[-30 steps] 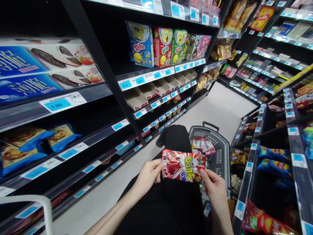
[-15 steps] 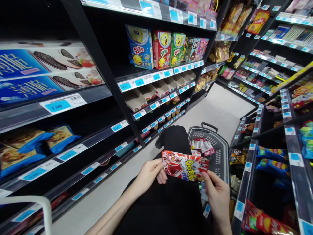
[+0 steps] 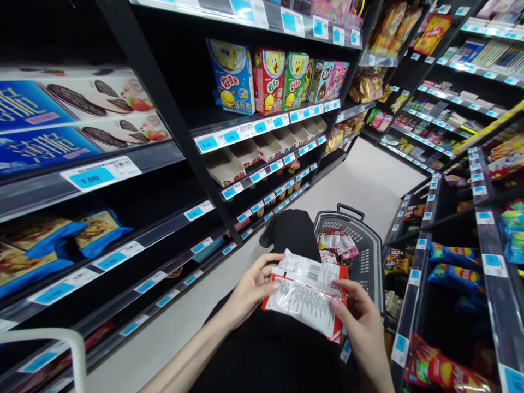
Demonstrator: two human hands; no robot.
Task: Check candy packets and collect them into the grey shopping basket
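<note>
both hands on a snack packet (image 3: 305, 292) right now, held low in the middle of the aisle, white back side with the barcode facing up. left hand (image 3: 249, 292) pinches its left edge, right hand (image 3: 362, 322) curls round the right edge. looks like the label-reading step; a turn of the wrists would bring the front up. just beyond, the grey basket (image 3: 370, 256) holds a few small red-and-white packets (image 3: 338, 243).

Packet (image 3: 305, 295) is showing glossy, crinkled plastic film; basket (image 3: 370, 256) is looking like matt grey perforated plastic; shelves (image 3: 164, 103) are looking like matt black metal; boxes (image 3: 268, 79) are showing glossy card.
</note>
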